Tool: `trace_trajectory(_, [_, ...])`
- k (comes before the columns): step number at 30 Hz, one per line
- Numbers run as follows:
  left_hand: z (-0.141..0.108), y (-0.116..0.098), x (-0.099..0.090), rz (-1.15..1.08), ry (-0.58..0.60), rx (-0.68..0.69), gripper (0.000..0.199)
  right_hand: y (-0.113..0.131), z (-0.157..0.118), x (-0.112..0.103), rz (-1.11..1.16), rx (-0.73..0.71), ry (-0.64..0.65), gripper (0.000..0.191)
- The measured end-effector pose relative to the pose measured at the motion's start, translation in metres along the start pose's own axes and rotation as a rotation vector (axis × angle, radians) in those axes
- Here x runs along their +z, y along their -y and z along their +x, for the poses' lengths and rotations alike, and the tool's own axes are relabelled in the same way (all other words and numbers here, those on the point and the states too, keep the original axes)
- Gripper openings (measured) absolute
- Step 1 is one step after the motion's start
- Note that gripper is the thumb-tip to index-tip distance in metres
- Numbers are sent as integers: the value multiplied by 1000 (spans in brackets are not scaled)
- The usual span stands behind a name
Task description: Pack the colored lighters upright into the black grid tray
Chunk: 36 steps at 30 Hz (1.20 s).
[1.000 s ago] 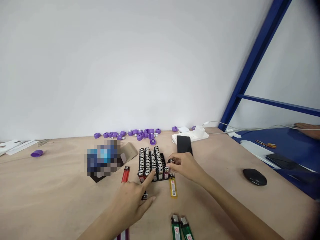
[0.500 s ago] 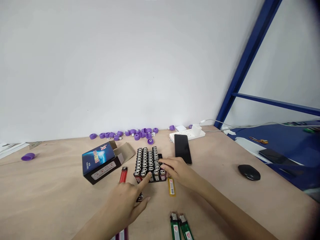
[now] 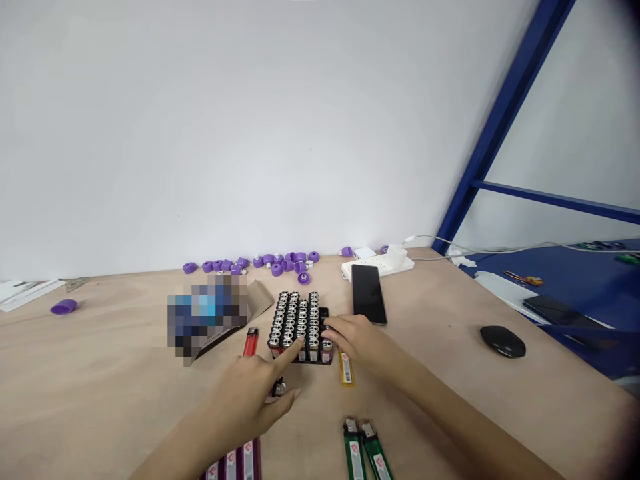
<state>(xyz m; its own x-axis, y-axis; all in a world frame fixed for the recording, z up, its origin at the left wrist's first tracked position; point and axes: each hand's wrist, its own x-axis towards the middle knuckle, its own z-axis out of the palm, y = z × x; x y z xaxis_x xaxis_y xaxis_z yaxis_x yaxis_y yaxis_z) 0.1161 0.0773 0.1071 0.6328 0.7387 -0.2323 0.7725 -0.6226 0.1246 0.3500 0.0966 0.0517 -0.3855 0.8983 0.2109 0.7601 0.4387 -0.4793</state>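
Several lighters with metal tops [image 3: 290, 323] stand upright in rows in a black tray [image 3: 318, 362] at the middle of the table. My left hand [image 3: 245, 393] is open, its index fingertip touching the front of the middle row and its thumb held apart. At the right-hand row, my right hand [image 3: 357, 340] has its fingers closed on a lighter, mostly hidden behind them. A red lighter [image 3: 251, 342] lies left of the tray. Beside my right hand lies a yellow lighter [image 3: 346, 369]. Another lighter's metal top [image 3: 279, 387] shows behind my left hand.
Green lighters [image 3: 355, 457] and purple lighters [image 3: 249, 460] lie at the near edge. A blurred blue box [image 3: 205, 313] is left of the tray. Beyond are a phone [image 3: 369, 295], a power strip [image 3: 377, 268] and purple caps [image 3: 287, 262]. A black mouse [image 3: 503, 341] sits right.
The view has shifted slightly, showing more of the purple lighters. My right fingers have drawn a little to the right along the end row; my left fingertip stays at the middle row.
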Motion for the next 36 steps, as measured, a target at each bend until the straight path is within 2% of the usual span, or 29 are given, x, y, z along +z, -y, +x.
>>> trace_trajectory(5, [-1, 4, 0, -60, -38, 21, 62, 6, -3, -6, 48, 12, 25, 33])
trace_trajectory(9, [-6, 8, 6, -478, -174, -23, 57, 14, -5, -23, 111, 14, 40, 44])
trace_trajectory(12, [-9, 7, 12, -891, -260, -63, 54, 22, -7, -38, 153, 37, -25, 40])
trace_trajectory(15, [-9, -1, 15, -1279, -188, 27, 59, 38, -12, -47, 303, 50, -112, 31])
trace_trajectory(17, [-8, -10, 13, -1416, -119, 107, 50, 53, -16, -46, 403, 38, -135, 22])
trace_trajectory(19, [-8, -18, 10, -1466, -71, 143, 37, 67, -20, -40, 412, 19, -125, 11])
trace_trajectory(21, [-8, -23, 5, -1379, -90, 134, 30, 78, -23, -32, 378, -4, -136, 2])
trace_trajectory(23, [-11, -22, -1, -1113, -165, 102, 30, 83, -26, -28, 349, -26, -207, 2])
trace_trajectory(26, [-25, -6, -10, -678, -258, 54, 25, 83, -29, -35, 378, 22, -331, 12])
trace_trajectory(27, [-32, 2, -11, -592, -265, 41, 29, 82, -30, -40, 409, 53, -329, 16])
trace_trajectory(29, [-51, 18, -7, -477, -228, 10, 57, 81, -31, -50, 476, 101, -277, 20])
trace_trajectory(32, [-82, 40, 19, -401, -109, -87, 92, 81, -30, -57, 495, 93, -214, 22])
trace_trajectory(34, [-99, 51, 46, -369, -62, -127, 105, 84, -29, -53, 469, 60, -157, 21])
trace_trajectory(36, [-116, 59, 72, -347, -82, -148, 111, 87, -29, -46, 440, 32, -74, 17])
